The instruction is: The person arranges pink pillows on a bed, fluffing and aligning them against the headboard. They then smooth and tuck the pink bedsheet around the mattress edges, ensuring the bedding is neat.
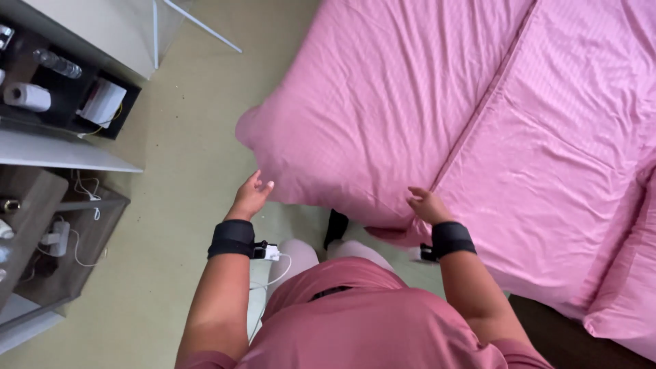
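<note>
A: Where's the pink pillow (362,116)?

B: At twelve o'clock, on the bed's (547,171) edge. Left hand (250,197) is spread beside its lower corner; right hand (428,205) pinches the bottom hem.

A: Advice?

B: Grip both corners evenly, I'd say.

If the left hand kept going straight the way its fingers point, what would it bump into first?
Most likely the pink pillow: the left hand, open, points at its near edge just ahead, though depth is hard to judge.

striped satiny cloth pillow (362,116), matt floor (184,157)

two pink pillows (355,116), two black wristbands (231,238), one paper roll (27,96)
</note>
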